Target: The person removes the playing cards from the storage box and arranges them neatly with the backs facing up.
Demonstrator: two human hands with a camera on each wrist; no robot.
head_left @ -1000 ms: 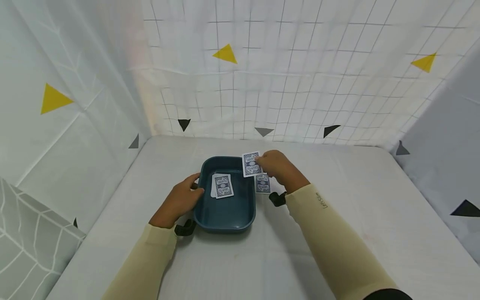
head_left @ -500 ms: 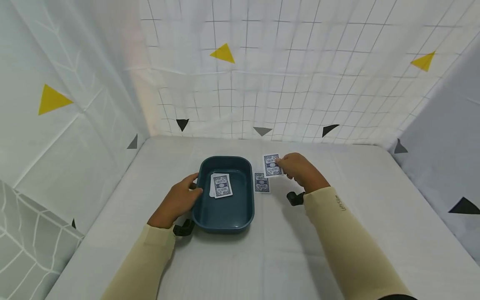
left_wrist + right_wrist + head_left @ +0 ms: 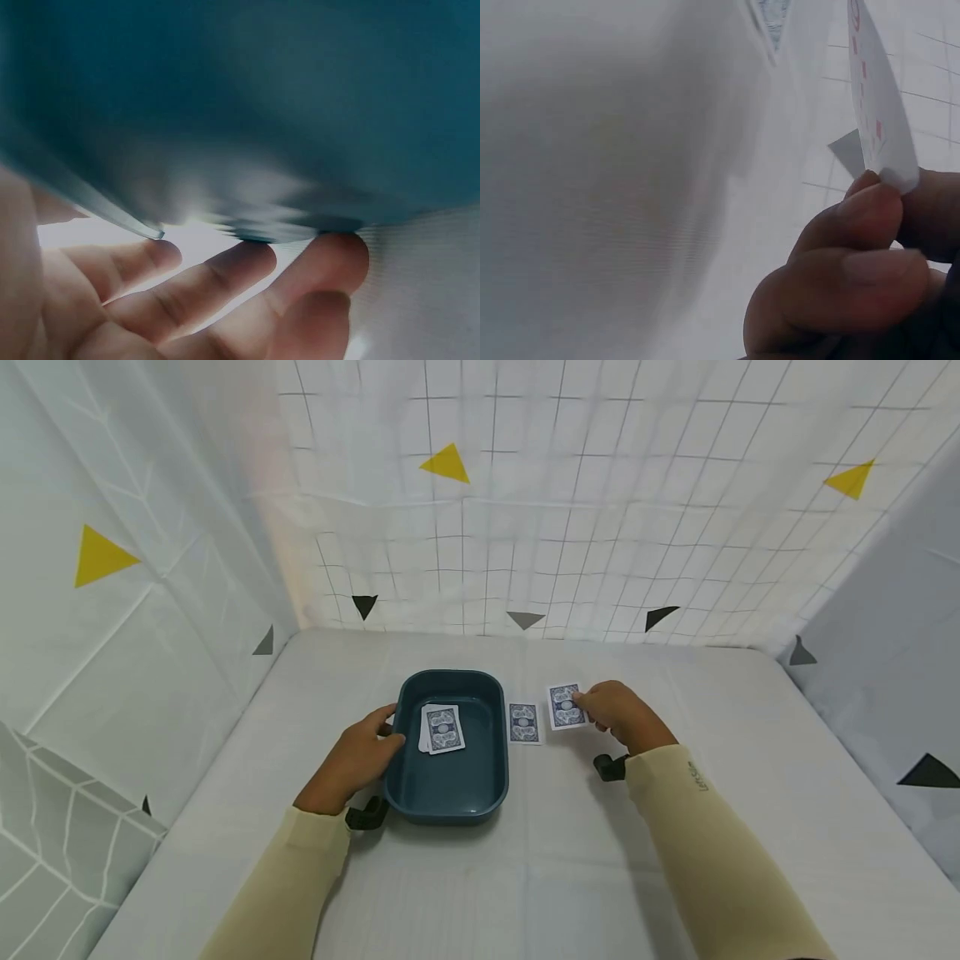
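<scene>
My right hand (image 3: 622,714) pinches a playing card (image 3: 566,707) by its right edge, blue patterned back upward, above the table to the right of the tray. Red marks show on the underside of this card (image 3: 881,112) in the right wrist view. A second playing card (image 3: 524,723) lies back up on the table, close beside the tray's right wall. Inside the dark teal tray (image 3: 450,797) a few overlapping cards (image 3: 446,730) rest, the top one back up. My left hand (image 3: 356,762) grips the tray's left side; its fingertips (image 3: 337,259) touch the outer wall in the left wrist view.
A white cloth covers the table (image 3: 570,877). Behind it hangs a white grid-lined curtain (image 3: 570,552) with yellow, black and grey triangles. More pale sheeting (image 3: 187,635) closes off the left side. Dark wrist-worn pieces (image 3: 367,814) sit under both wrists.
My right hand has carried its card from over the tray's right rim to the right, then lower towards the table. The card on the table is now fully uncovered. My left hand stays put.
</scene>
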